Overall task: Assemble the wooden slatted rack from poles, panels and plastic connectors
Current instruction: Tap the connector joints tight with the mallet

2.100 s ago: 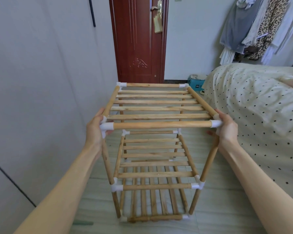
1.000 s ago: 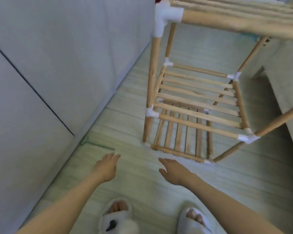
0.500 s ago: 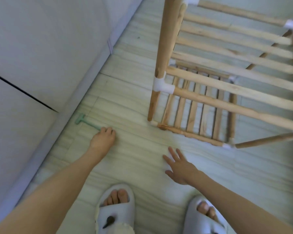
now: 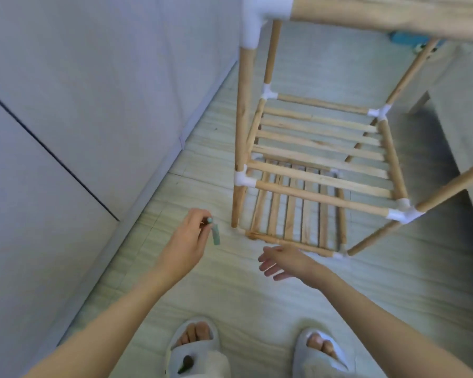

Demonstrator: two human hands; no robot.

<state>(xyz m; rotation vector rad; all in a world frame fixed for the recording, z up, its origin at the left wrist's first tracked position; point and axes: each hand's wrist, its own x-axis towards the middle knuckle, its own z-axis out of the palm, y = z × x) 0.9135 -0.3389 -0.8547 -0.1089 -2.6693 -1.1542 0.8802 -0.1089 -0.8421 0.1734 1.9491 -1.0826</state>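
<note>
Rack (image 4: 320, 170) is standing upright on the floor (image 4: 257, 296) just ahead of the person's slippers (image 4: 194, 347), close beside the wall (image 4: 93, 91), with three slatted tiers joined at the corners by white connectors (image 4: 243, 179).

Left hand (image 4: 187, 241) is pinching a small green tool (image 4: 215, 234) between curled fingertips, the tool hanging down clear of the floor. Right hand (image 4: 281, 261) is hovering with fingers spread and relaxed, holding nothing, just short of the bottom tier's front rail.

Judging by the thin poles (image 4: 241, 110) and open slats, the frame is probably light enough for two hands to lift easily, yet only as stiff as its push-fit joints. Pulling on one pole alone could be twisting a connector loose or racking the frame sideways. Slats (image 4: 320, 143) look slender and could be cracking under a hard squeeze or a downward push in mid-span.

Safest hold seems to be on the round rails right next to the corner connectors, one hand on each side, so the load is passing straight into the uprights. Smooth wood may be slipping a little in a loose grasp, so wrapping fingers fully round the rail is advisable.
</note>
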